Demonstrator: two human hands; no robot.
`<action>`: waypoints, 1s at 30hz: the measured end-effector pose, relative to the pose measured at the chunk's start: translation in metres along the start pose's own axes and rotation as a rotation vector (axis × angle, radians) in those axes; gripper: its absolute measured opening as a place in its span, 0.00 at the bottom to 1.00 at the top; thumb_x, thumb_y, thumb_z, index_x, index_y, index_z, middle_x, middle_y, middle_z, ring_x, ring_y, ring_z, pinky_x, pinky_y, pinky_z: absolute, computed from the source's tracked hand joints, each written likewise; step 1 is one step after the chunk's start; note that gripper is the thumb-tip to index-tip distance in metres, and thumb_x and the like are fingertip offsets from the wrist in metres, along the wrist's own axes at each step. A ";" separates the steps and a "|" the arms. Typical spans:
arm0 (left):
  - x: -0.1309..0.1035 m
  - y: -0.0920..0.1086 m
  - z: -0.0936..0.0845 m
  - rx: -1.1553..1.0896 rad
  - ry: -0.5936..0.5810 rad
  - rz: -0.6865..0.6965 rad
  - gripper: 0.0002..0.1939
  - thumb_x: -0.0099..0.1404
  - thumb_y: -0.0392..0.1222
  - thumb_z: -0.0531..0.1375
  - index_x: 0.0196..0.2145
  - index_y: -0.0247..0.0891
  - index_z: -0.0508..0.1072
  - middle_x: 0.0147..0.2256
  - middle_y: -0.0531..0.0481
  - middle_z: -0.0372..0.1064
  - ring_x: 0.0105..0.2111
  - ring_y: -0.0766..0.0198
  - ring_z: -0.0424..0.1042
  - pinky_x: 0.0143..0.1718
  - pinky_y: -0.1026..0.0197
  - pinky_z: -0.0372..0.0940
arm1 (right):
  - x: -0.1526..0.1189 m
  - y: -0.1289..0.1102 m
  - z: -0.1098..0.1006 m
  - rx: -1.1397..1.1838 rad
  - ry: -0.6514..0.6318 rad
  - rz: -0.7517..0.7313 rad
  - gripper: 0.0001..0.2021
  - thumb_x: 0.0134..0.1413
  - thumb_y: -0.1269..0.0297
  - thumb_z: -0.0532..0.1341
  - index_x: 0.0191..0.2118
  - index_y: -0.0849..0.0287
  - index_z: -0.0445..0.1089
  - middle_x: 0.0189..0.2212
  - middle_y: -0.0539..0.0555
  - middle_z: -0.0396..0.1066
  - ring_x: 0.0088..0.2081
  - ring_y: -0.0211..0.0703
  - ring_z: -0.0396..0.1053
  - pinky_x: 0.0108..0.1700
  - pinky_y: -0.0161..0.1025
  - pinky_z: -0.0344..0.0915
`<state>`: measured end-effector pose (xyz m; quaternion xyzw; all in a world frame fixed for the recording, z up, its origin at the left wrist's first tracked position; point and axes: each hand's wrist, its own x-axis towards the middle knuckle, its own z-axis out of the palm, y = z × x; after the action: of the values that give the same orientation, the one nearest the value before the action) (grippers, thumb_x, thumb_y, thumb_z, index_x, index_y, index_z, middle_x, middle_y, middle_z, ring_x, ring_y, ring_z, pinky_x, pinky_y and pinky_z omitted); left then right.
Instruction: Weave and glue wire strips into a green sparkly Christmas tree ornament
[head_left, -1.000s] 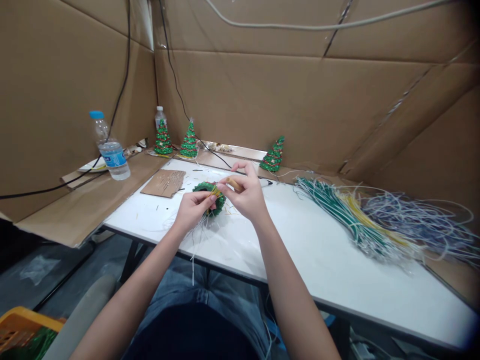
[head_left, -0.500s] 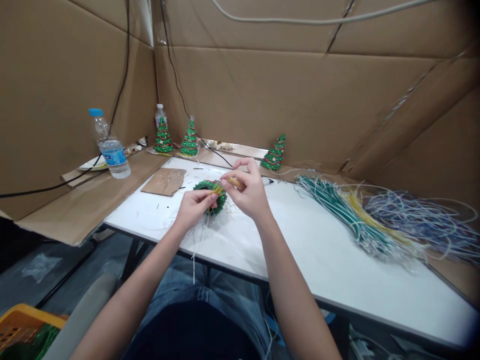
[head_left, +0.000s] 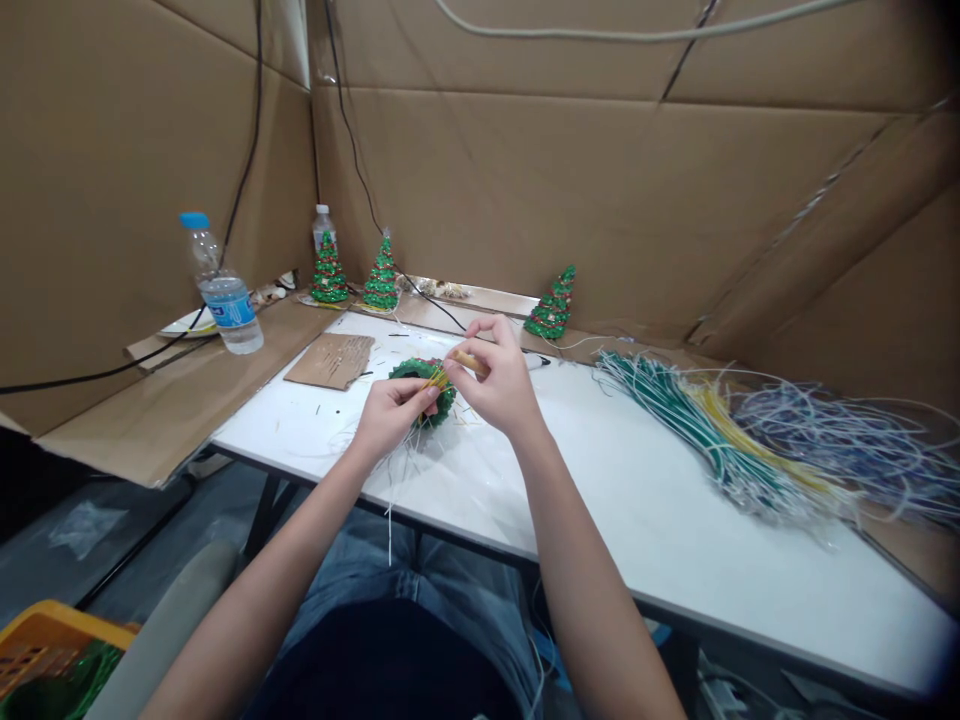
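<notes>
My left hand is closed on a small bundle of thin yellow wires, pinched between thumb and fingers. Close around and behind it sits a green tinsel ring with a few red bits, partly covered by the hand. White strands trail from below that hand over the table's front edge. A short tan wooden handle is gripped in my right hand, just right of the wires. The handle's working end is hidden or too small to make out.
Three small green tinsel trees stand along the back. Green wire bundles, yellow ones and a bluish-white tangle lie right. A cardboard piece, water bottle and orange basket are left. A black-tipped object lies behind my right hand.
The whole view has shifted very slightly. Both hands keep nearly the same place and hold, and the wooden handle is still beside the yellow wires.
</notes>
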<state>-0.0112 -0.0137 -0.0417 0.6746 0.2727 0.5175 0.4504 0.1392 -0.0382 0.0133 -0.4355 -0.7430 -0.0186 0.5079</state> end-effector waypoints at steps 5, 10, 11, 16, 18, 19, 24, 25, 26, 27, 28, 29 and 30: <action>0.000 -0.001 0.000 -0.005 0.002 -0.008 0.16 0.59 0.48 0.60 0.22 0.33 0.74 0.20 0.52 0.67 0.21 0.69 0.60 0.25 0.65 0.54 | 0.001 0.001 0.000 0.023 -0.027 0.009 0.04 0.48 0.70 0.59 0.26 0.60 0.69 0.39 0.57 0.58 0.42 0.46 0.63 0.31 0.38 0.61; 0.000 -0.001 0.000 0.011 0.012 0.004 0.17 0.58 0.50 0.61 0.21 0.33 0.73 0.19 0.52 0.67 0.21 0.69 0.59 0.24 0.65 0.54 | 0.000 0.002 0.000 0.035 -0.030 -0.013 0.05 0.50 0.69 0.59 0.25 0.60 0.69 0.39 0.57 0.58 0.43 0.47 0.62 0.30 0.38 0.62; 0.000 -0.001 0.000 0.003 0.013 -0.001 0.17 0.58 0.50 0.61 0.21 0.33 0.74 0.19 0.52 0.67 0.21 0.69 0.60 0.24 0.65 0.54 | 0.000 0.002 0.000 0.034 -0.031 -0.014 0.05 0.50 0.69 0.59 0.25 0.60 0.69 0.39 0.57 0.58 0.43 0.47 0.62 0.30 0.38 0.62; 0.000 -0.002 0.001 -0.033 0.015 -0.021 0.17 0.57 0.52 0.61 0.25 0.33 0.77 0.20 0.51 0.68 0.21 0.68 0.62 0.25 0.65 0.57 | 0.000 0.001 -0.001 0.031 -0.035 -0.012 0.05 0.50 0.69 0.59 0.25 0.59 0.69 0.39 0.56 0.58 0.42 0.47 0.62 0.32 0.39 0.63; 0.000 -0.002 0.001 -0.037 0.019 -0.019 0.17 0.57 0.52 0.62 0.25 0.33 0.76 0.20 0.51 0.68 0.21 0.68 0.62 0.25 0.65 0.57 | -0.001 0.001 -0.001 0.038 -0.039 -0.003 0.05 0.50 0.68 0.59 0.26 0.59 0.69 0.39 0.57 0.57 0.42 0.46 0.63 0.31 0.38 0.62; 0.000 -0.001 0.001 -0.039 0.021 -0.019 0.17 0.56 0.52 0.62 0.25 0.33 0.76 0.20 0.51 0.68 0.21 0.69 0.61 0.24 0.65 0.56 | -0.001 0.001 -0.001 0.042 -0.042 0.001 0.05 0.50 0.68 0.59 0.26 0.59 0.69 0.40 0.57 0.57 0.41 0.46 0.63 0.30 0.38 0.62; 0.001 0.000 0.001 -0.045 0.031 -0.018 0.18 0.56 0.53 0.62 0.24 0.33 0.76 0.19 0.51 0.68 0.21 0.68 0.60 0.24 0.65 0.56 | -0.001 0.003 -0.001 0.056 -0.035 0.018 0.05 0.50 0.68 0.59 0.26 0.59 0.69 0.39 0.57 0.58 0.43 0.48 0.63 0.33 0.40 0.63; 0.001 0.000 0.001 -0.041 0.029 -0.017 0.18 0.56 0.53 0.62 0.23 0.33 0.76 0.19 0.51 0.68 0.21 0.68 0.60 0.24 0.65 0.56 | -0.001 0.003 -0.001 0.058 -0.033 0.023 0.06 0.51 0.67 0.59 0.26 0.59 0.69 0.39 0.57 0.58 0.43 0.48 0.63 0.35 0.41 0.63; 0.001 0.000 0.001 -0.038 0.027 -0.016 0.18 0.56 0.53 0.62 0.23 0.33 0.76 0.19 0.51 0.67 0.21 0.68 0.60 0.24 0.65 0.56 | 0.000 0.003 0.000 0.061 -0.032 0.028 0.06 0.51 0.67 0.58 0.26 0.59 0.70 0.39 0.56 0.58 0.43 0.47 0.63 0.37 0.42 0.63; 0.001 -0.001 0.001 -0.034 0.024 -0.016 0.18 0.56 0.53 0.62 0.23 0.33 0.76 0.19 0.51 0.67 0.21 0.68 0.60 0.24 0.65 0.56 | 0.000 0.004 0.000 0.069 -0.033 0.032 0.07 0.52 0.67 0.58 0.26 0.59 0.70 0.39 0.56 0.58 0.43 0.47 0.63 0.38 0.43 0.63; 0.001 -0.001 0.001 -0.034 0.022 -0.017 0.18 0.56 0.52 0.62 0.23 0.33 0.76 0.19 0.51 0.67 0.20 0.68 0.60 0.24 0.65 0.56 | 0.000 0.004 0.000 0.081 -0.033 0.035 0.07 0.52 0.66 0.58 0.27 0.59 0.70 0.38 0.56 0.58 0.43 0.47 0.63 0.40 0.43 0.63; 0.001 -0.002 0.001 -0.034 0.020 -0.017 0.17 0.56 0.52 0.62 0.23 0.33 0.76 0.19 0.51 0.67 0.21 0.68 0.60 0.24 0.65 0.56 | 0.000 0.004 0.000 0.098 -0.032 0.037 0.08 0.53 0.66 0.57 0.27 0.59 0.71 0.38 0.56 0.58 0.43 0.47 0.63 0.41 0.44 0.63; 0.001 -0.002 0.001 -0.034 0.019 -0.019 0.17 0.57 0.52 0.62 0.23 0.33 0.76 0.19 0.51 0.67 0.21 0.69 0.61 0.25 0.65 0.56 | 0.000 0.004 0.000 0.116 -0.028 0.038 0.08 0.53 0.66 0.57 0.27 0.59 0.71 0.38 0.56 0.58 0.43 0.47 0.63 0.43 0.45 0.63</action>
<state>-0.0101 -0.0120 -0.0430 0.6591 0.2746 0.5243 0.4640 0.1419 -0.0354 0.0118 -0.4194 -0.7416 0.0404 0.5221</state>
